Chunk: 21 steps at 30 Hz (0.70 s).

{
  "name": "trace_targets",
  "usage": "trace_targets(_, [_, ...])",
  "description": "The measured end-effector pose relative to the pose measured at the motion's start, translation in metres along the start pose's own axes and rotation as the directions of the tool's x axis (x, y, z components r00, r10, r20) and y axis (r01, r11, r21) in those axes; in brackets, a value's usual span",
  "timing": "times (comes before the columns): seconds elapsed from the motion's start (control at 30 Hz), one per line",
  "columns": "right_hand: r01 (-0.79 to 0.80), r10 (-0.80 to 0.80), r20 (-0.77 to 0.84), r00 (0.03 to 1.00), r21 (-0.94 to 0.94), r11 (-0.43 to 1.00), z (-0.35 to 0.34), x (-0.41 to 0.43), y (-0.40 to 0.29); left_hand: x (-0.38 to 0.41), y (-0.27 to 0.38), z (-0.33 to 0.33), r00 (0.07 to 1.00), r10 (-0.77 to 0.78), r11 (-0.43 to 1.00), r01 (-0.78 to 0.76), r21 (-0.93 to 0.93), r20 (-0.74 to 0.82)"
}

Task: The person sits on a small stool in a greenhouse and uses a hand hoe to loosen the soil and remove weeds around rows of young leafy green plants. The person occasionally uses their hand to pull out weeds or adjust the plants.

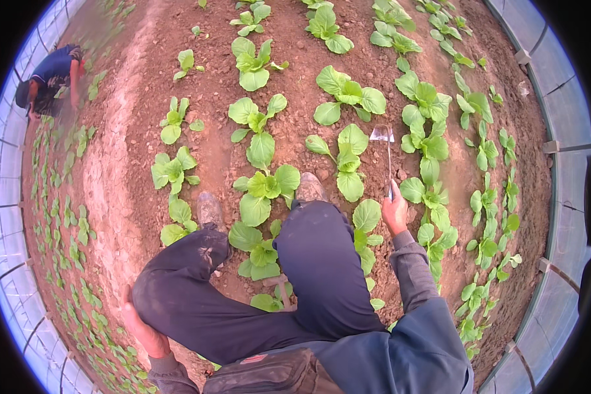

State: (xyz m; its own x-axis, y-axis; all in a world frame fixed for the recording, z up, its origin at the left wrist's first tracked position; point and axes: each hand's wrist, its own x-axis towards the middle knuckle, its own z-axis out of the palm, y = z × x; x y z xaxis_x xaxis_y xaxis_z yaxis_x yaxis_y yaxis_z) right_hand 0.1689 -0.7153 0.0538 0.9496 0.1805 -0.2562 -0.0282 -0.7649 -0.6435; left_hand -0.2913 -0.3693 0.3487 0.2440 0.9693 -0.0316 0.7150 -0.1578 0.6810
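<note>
My right hand (395, 212) grips the handle of a small hand hoe (389, 160). The hoe's shiny metal blade points away from me, low over the brown soil between two rows of leafy green seedlings. Left of the blade grows one seedling (350, 96); to its right runs a denser row of plants (427, 147). My left hand (145, 330) lies against the outside of my bent left knee (152, 290) and holds nothing. Part of its fingers is hidden by the trouser leg.
Both my shoes stand on soil among plants (263, 189). A bare, pale strip of ground (113, 172) runs along the left. Another person (54, 79) bends over plants at the far left. Clear plastic greenhouse walls (571, 113) curve along both sides. A waist bag (276, 374) hangs before me.
</note>
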Motion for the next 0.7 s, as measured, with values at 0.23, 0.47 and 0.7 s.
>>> trace_targets(0.23, [0.121,-0.106,0.150,0.983,-0.097,0.988,0.026,0.049,-0.031,0.004,0.034,0.016,0.994,-0.096,0.990,0.089,-0.114,-0.057])
trace_targets(0.47, [0.227,-0.216,0.334,0.917,0.007,0.974,0.093,0.094,-0.086,0.021,0.042,0.018,0.991,-0.132,0.991,0.131,-0.038,-0.010])
trace_targets(0.7, [0.369,-0.369,0.062,0.927,0.002,0.929,0.179,0.247,-0.206,0.035,0.051,0.027,0.977,-0.213,0.976,0.212,-0.044,-0.003])
